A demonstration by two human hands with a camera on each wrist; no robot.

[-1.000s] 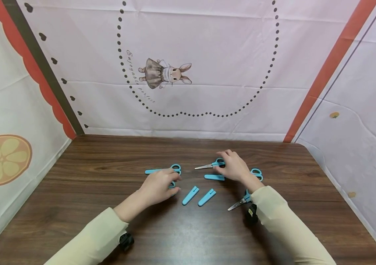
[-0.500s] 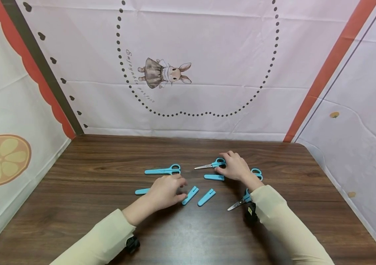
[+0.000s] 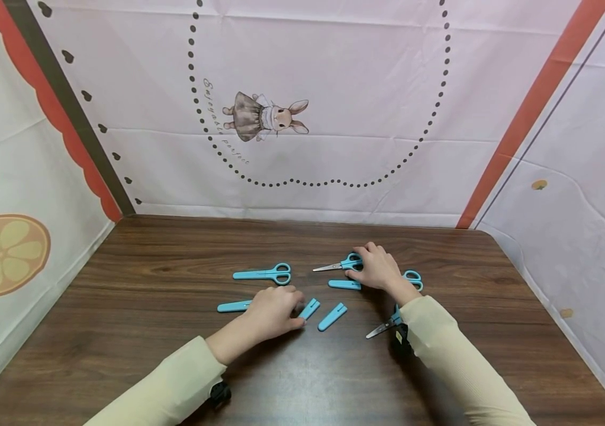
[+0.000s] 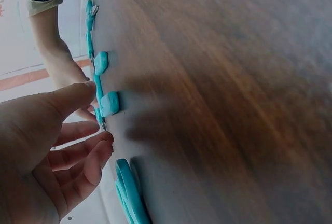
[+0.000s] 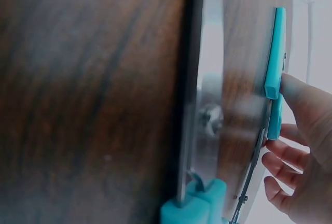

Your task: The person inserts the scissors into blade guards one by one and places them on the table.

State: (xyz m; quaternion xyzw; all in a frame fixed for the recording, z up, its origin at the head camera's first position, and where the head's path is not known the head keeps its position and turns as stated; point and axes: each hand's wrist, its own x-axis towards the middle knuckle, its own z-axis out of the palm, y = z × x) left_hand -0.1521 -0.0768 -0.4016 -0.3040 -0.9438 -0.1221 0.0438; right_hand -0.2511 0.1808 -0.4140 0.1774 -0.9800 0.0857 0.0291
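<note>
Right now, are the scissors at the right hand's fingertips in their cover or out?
Out. Those scissors show a bare metal blade; a blue cover lies apart nearby.

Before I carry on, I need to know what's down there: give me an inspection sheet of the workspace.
Surface: brown wood-grain table.
Job's things: sheathed scissors; second pair, mostly behind the left hand; far bare-bladed scissors; near bare-bladed scissors; fifth scissors, part hidden; three loose sheaths.
Clutter: nothing seen.
Grippers: left hand at the leftmost loose sheath, thumb and fingers apart, contact unclear; right hand at the far bare-bladed scissors' handles, grip unclear.
Cables: nothing seen.
Surroundings: pale backdrop, printed rabbit.
</note>
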